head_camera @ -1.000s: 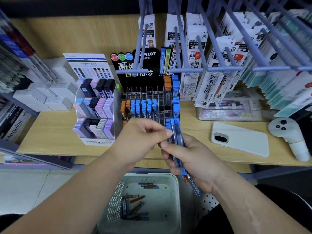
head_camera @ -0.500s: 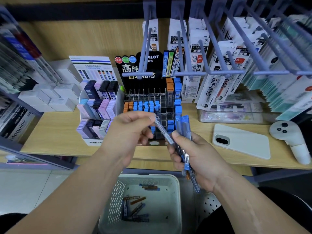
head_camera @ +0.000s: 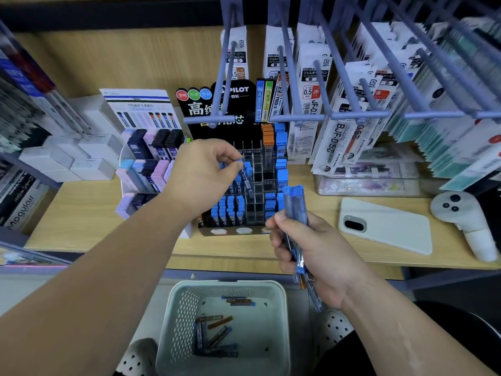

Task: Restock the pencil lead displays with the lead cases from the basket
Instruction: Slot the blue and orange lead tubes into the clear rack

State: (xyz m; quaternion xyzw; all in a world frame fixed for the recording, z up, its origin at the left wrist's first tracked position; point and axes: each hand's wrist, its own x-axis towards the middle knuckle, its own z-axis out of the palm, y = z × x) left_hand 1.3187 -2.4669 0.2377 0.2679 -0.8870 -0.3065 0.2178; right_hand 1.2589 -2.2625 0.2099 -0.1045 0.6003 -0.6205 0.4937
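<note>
– Lead cases (head_camera: 296, 207), a blue-capped bundle, stand upright in my right hand (head_camera: 311, 256). Its grip is curled round them, just in front of the black display (head_camera: 238, 90) on the bench (head_camera: 81, 213).
– And your left hand?
– My left hand (head_camera: 202, 176) hovers over the display's slots. Its grip is a pinch: thumb and forefinger hold one lead case (head_camera: 247, 183) by its blue cap, lower end down among the dividers. I cannot tell whether it is seated.
– What else?
– A few loose cases (head_camera: 214, 337) lie in the white basket (head_camera: 230, 284) below the bench edge. A white phone (head_camera: 387, 229) lies face down to the right, with a white controller (head_camera: 461, 213) beside it.
</note>
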